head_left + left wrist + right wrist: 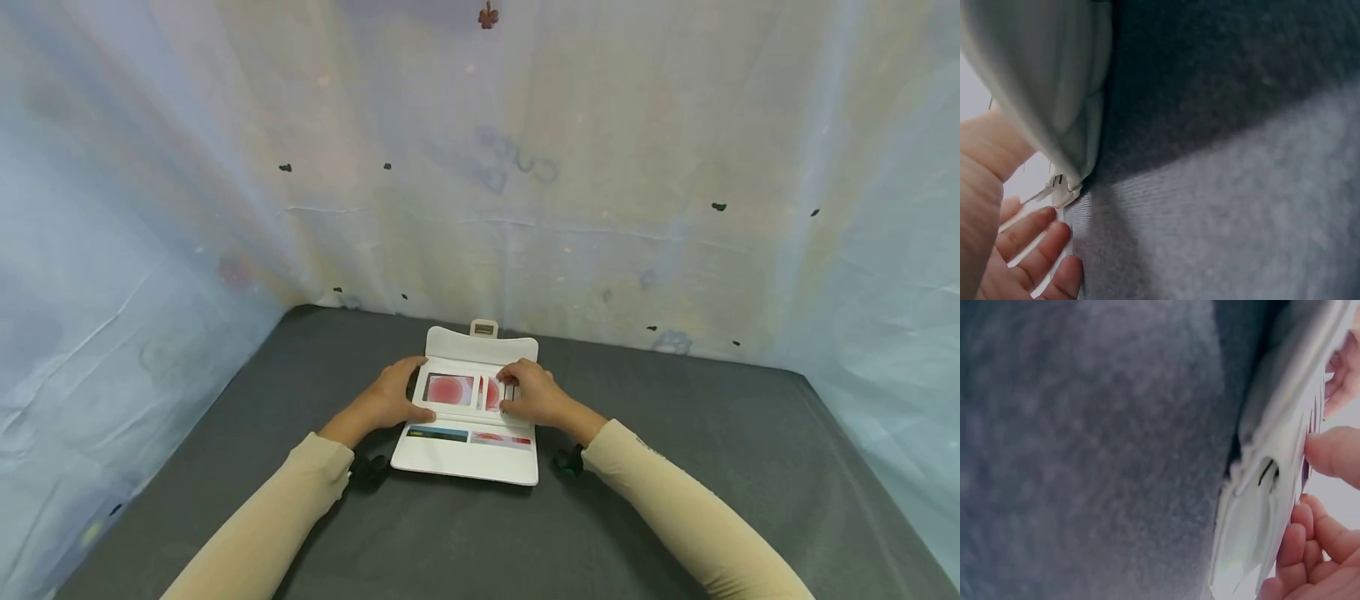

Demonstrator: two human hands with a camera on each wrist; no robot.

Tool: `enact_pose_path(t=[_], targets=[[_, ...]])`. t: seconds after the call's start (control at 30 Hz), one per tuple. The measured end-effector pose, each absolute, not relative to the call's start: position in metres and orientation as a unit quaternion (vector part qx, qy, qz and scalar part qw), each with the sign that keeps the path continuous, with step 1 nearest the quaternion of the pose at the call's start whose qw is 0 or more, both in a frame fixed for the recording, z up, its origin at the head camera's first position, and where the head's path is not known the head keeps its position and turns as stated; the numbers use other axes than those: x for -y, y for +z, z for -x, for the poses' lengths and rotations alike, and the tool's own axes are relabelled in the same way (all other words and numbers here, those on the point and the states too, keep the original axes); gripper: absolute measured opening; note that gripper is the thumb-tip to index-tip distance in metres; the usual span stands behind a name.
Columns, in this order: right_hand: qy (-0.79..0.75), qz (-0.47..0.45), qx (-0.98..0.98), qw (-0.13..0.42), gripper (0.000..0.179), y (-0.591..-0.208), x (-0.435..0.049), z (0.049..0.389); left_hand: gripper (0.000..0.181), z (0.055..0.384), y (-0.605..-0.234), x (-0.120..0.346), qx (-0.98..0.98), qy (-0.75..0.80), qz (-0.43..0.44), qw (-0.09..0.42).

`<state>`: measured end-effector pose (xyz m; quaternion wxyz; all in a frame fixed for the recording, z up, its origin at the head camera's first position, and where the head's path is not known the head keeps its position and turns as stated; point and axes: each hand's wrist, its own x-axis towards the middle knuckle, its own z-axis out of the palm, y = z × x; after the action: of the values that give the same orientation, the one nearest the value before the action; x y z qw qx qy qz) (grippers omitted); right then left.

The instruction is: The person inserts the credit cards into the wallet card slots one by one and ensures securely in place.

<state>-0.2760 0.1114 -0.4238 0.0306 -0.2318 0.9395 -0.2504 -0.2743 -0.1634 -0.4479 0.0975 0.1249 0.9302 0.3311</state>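
Note:
A white wallet (465,464) lies unfolded on the dark tabletop, its clasp tab (483,328) pointing away from me. A pink picture card (450,389) shows in its left window. Colourful strips (500,440) stick out along the lower pocket. My left hand (390,393) holds the wallet's left edge, thumb on the lower corner of the middle panel and fingers by the upper corner. Over the right window, my right hand (534,393) pinches a second pink card (492,394) between thumb and fingertips. In the right wrist view, the thumb (1335,453) presses at the wallet's layered edge.
A dark grey cloth (675,467) covers the table. Pale patterned sheeting (480,208) hangs behind the table and down both sides. Small dark objects (568,460) sit under the wrists, one on each side of the wallet.

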Motion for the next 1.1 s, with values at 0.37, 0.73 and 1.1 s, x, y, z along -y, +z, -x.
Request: enact_pose_path(t=[0.37,0.73,1.1], targets=[[-0.248,0.218,-0.943,0.031,0.035,-0.425,-0.109,0.276,0.089,0.269,-0.45,0.169,-0.924,0.352,-0.126,0.076],[-0.266,0.228,-0.937,0.0,0.039,-0.432,-0.1,0.274,0.075,0.268,-0.454,0.166,-0.915,0.391,-0.085,0.055],[-0.264,0.236,-0.935,-0.003,0.039,-0.433,-0.096,0.277,0.069,0.273,-0.447,0.164,-0.927,0.362,-0.075,0.061]])
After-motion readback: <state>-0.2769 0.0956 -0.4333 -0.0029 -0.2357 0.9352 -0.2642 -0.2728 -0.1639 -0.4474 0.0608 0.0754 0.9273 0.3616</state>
